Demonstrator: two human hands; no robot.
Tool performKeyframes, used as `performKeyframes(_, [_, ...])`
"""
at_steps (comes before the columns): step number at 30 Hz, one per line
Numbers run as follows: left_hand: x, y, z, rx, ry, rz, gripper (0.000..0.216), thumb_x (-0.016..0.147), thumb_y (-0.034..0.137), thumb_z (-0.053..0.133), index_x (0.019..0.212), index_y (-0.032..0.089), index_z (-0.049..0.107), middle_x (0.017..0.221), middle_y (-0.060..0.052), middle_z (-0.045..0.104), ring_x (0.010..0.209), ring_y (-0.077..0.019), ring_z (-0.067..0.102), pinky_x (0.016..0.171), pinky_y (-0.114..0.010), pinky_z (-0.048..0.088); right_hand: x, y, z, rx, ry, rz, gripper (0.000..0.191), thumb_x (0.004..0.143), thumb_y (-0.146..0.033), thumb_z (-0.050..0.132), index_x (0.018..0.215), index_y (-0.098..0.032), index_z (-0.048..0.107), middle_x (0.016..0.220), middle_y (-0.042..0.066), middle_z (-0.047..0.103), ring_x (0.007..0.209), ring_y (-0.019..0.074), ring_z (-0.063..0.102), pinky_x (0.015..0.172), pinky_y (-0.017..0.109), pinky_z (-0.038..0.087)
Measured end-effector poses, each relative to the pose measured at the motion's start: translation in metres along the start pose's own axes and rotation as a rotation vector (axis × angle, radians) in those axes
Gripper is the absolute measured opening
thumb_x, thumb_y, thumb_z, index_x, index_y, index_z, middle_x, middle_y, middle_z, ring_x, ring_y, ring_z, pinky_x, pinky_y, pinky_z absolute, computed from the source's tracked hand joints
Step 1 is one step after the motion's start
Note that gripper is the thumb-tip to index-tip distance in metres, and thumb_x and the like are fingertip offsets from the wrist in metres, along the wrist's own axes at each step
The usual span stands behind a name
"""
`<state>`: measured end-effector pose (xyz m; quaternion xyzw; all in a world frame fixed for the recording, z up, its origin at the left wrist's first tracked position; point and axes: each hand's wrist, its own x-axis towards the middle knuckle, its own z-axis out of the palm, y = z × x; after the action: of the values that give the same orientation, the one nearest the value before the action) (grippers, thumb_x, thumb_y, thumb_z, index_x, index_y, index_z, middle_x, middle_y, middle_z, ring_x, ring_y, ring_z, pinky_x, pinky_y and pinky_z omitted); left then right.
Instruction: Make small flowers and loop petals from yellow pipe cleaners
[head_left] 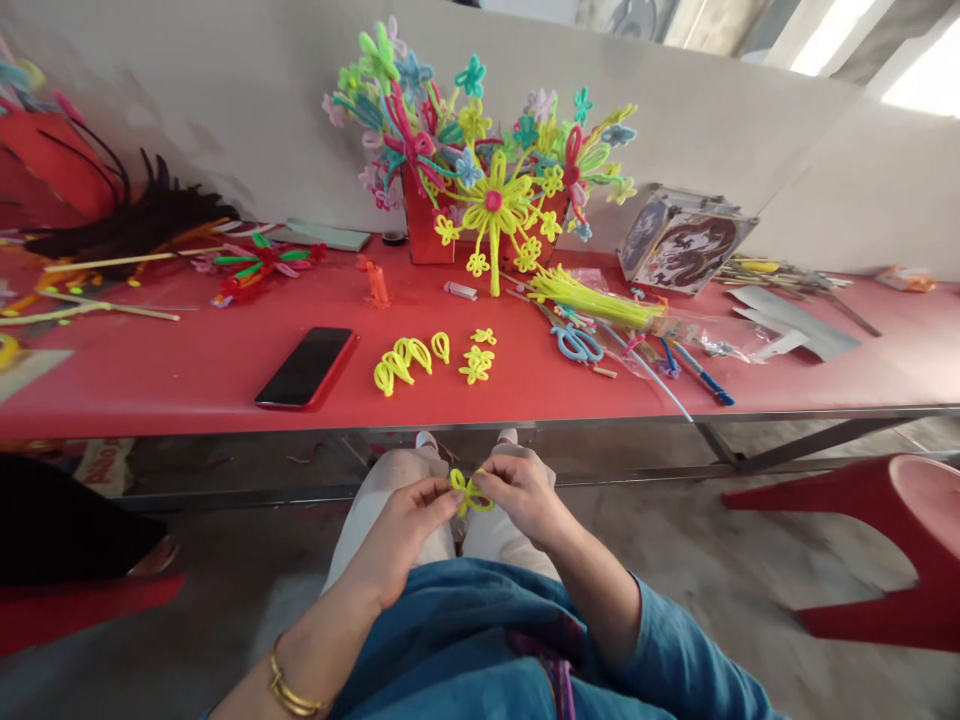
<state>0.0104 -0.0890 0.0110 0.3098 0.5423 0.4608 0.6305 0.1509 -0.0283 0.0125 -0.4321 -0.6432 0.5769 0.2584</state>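
Over my lap, a small yellow pipe-cleaner flower [478,497] with looped petals is pinched between both hands. My left hand [421,508] grips its left petal between thumb and fingertips. On the opposite side, my right hand [523,492] has thumb and fingers closed on the flower's upper right part. Ahead on the red table lie several yellow pipe-cleaner loops [412,353] and a few small yellow flowers [476,366]. Behind them stands a large yellow pipe-cleaner flower [495,205] with a pink centre.
A black-screened phone [307,366] lies left of the loops. To the right are blue-handled scissors [577,343] and a bundle of yellow pipe cleaners [592,300]. A red box [431,225] holds many colourful flowers. Red stools [889,540] stand at both sides, with another person seated at left.
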Motion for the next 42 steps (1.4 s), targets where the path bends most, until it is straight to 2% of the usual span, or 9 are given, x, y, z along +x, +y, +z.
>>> performKeyframes(4, [-0.001,0.001,-0.004,0.007,0.013,0.012,0.017,0.075,0.033,0.056,0.080,0.021,0.066,0.078,0.000,0.065,0.083,-0.0159,0.052,0.075,-0.024,0.037,-0.001,0.000,-0.002,-0.033,0.070,-0.045,0.022,0.075,-0.021,0.048,0.054,-0.015,0.050,0.054,-0.003,0.048,0.051,0.0070,0.041,0.047,0.018,0.031])
performKeyframes(9, [-0.003,0.000,0.000,0.001,-0.032,0.006,0.012,0.072,0.026,0.059,0.075,0.018,0.067,0.072,0.001,0.064,0.076,-0.0146,0.051,0.072,-0.023,0.038,-0.004,-0.002,-0.001,-0.050,0.021,-0.079,0.019,0.076,-0.023,0.047,0.061,-0.014,0.054,0.056,-0.002,0.052,0.052,0.0074,0.045,0.048,0.018,0.033])
performKeyframes(13, [-0.003,0.002,0.002,0.046,0.010,0.033,0.010,0.070,0.026,0.060,0.066,0.018,0.065,0.065,0.002,0.063,0.070,-0.0134,0.050,0.067,-0.022,0.038,-0.006,-0.003,0.000,-0.078,-0.022,-0.072,0.018,0.076,-0.022,0.047,0.061,-0.014,0.054,0.054,-0.002,0.051,0.050,0.0069,0.043,0.047,0.018,0.031])
performKeyframes(18, [-0.004,0.003,0.004,0.028,0.036,0.024,0.013,0.068,0.027,0.062,0.075,0.017,0.067,0.064,0.001,0.063,0.070,-0.0143,0.051,0.067,-0.022,0.038,-0.007,-0.005,0.002,-0.116,0.010,-0.068,0.020,0.075,-0.022,0.047,0.058,-0.014,0.053,0.052,-0.003,0.050,0.047,0.0058,0.041,0.044,0.017,0.029])
performKeyframes(24, [-0.004,-0.001,0.006,0.051,0.086,0.060,0.011,0.068,0.027,0.062,0.071,0.018,0.065,0.063,0.003,0.059,0.067,-0.0129,0.050,0.063,-0.021,0.038,-0.007,-0.008,0.004,-0.172,0.057,-0.068,0.018,0.073,-0.021,0.048,0.057,-0.015,0.052,0.049,-0.005,0.045,0.046,0.0055,0.037,0.043,0.017,0.027])
performKeyframes(29, [-0.007,0.001,0.005,0.261,0.117,0.114,0.013,0.069,0.030,0.059,0.073,0.018,0.065,0.061,0.004,0.057,0.060,-0.0126,0.048,0.056,-0.021,0.035,-0.008,-0.009,0.008,-0.187,0.068,-0.056,0.017,0.073,-0.020,0.046,0.056,-0.016,0.047,0.048,-0.006,0.039,0.046,0.0057,0.035,0.043,0.017,0.025])
performKeyframes(34, [-0.007,0.002,0.004,0.523,0.247,0.230,0.017,0.068,0.030,0.059,0.078,0.018,0.067,0.067,0.001,0.063,0.065,-0.0161,0.052,0.059,-0.023,0.036,-0.004,-0.001,0.014,-0.149,0.073,-0.009,0.019,0.072,-0.019,0.045,0.053,-0.017,0.041,0.047,-0.006,0.037,0.046,0.0061,0.034,0.042,0.018,0.024])
performKeyframes(38, [0.002,-0.003,0.003,0.245,0.153,0.104,0.018,0.068,0.030,0.060,0.079,0.018,0.068,0.064,0.001,0.064,0.066,-0.0164,0.055,0.061,-0.024,0.039,0.001,0.008,0.012,0.095,0.007,0.047,0.021,0.075,-0.030,0.045,0.060,-0.016,0.048,0.053,-0.003,0.044,0.049,0.0077,0.040,0.046,0.019,0.031])
performKeyframes(42, [0.008,-0.006,0.000,-0.071,0.076,0.013,0.017,0.067,0.029,0.063,0.080,0.019,0.068,0.077,-0.001,0.068,0.077,-0.0161,0.056,0.071,-0.024,0.040,0.001,0.012,0.004,0.296,-0.029,0.016,0.027,0.075,-0.041,0.048,0.073,-0.015,0.053,0.064,0.000,0.052,0.058,0.0099,0.048,0.055,0.022,0.038])
